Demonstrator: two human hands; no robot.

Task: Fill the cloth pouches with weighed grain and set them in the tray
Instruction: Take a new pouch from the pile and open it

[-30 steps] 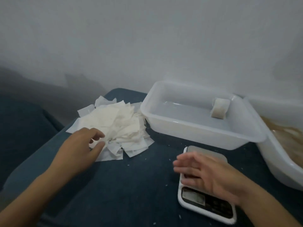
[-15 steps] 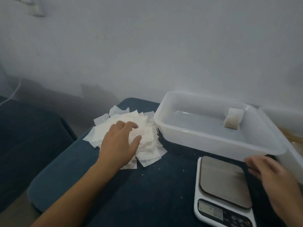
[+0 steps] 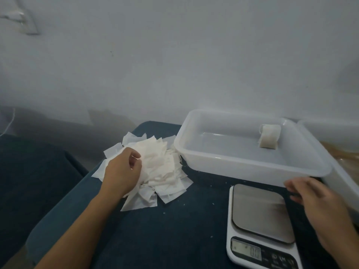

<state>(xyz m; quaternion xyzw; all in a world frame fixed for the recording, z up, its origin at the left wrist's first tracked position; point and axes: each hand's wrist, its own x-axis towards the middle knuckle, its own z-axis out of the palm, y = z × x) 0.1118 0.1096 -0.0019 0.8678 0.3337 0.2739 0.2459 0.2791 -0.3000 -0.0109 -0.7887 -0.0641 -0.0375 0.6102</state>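
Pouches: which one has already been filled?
The lone plump pouch standing inside the white tray; the others lie flat and empty in the pile under the left hand.

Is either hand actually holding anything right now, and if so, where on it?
The left hand pinches a cloth pouch on top of the pile of pouches; which part cannot be told. The right hand holds nothing.

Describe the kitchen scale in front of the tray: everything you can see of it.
The kitchen scale is a flat white, plastic-looking slab with rounded corners, lying level on the dark blue surface just in front of the white tray. A brushed-metal weighing plate fills most of its top and carries nothing. Along the near edge runs a dark panel with a lit display reading 0.0 and small buttons beside it. The right hand lies along its right side; whether they touch is unclear.
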